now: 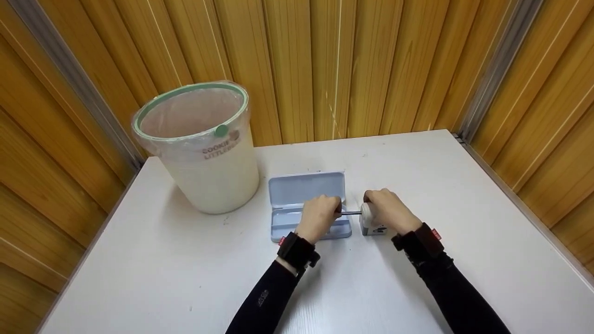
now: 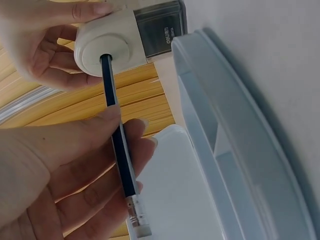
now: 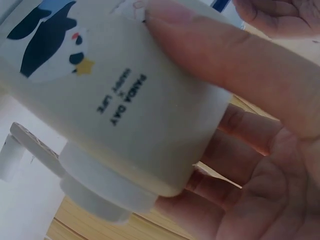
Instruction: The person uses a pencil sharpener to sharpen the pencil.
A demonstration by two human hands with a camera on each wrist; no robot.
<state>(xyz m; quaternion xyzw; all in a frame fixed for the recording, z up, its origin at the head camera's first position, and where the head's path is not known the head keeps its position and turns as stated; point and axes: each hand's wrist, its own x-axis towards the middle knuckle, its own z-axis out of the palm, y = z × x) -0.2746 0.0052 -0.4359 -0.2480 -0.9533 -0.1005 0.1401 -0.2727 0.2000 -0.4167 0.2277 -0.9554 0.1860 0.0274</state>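
A white pencil sharpener (image 1: 365,218) with a panda print (image 3: 50,42) stands on the table. My right hand (image 1: 390,211) grips its body, thumb on one face and fingers round the other side. In the right wrist view a crank handle (image 3: 35,147) sticks out from its end. My left hand (image 1: 319,214) pinches a dark pencil (image 2: 120,145) between thumb and fingers. The pencil's front end is inside the sharpener's hole, so its tip is hidden; its eraser end (image 2: 142,230) points away from the sharpener. Dark see-through plastic (image 2: 160,30) forms the sharpener's lower part.
Below and behind my left hand lies an open light-blue pencil case (image 1: 306,188), its lid laid back. A cream bin (image 1: 213,181) with a green rim and a plastic liner stands at the back left. Wood-patterned walls (image 1: 325,69) border the white table (image 1: 185,278).
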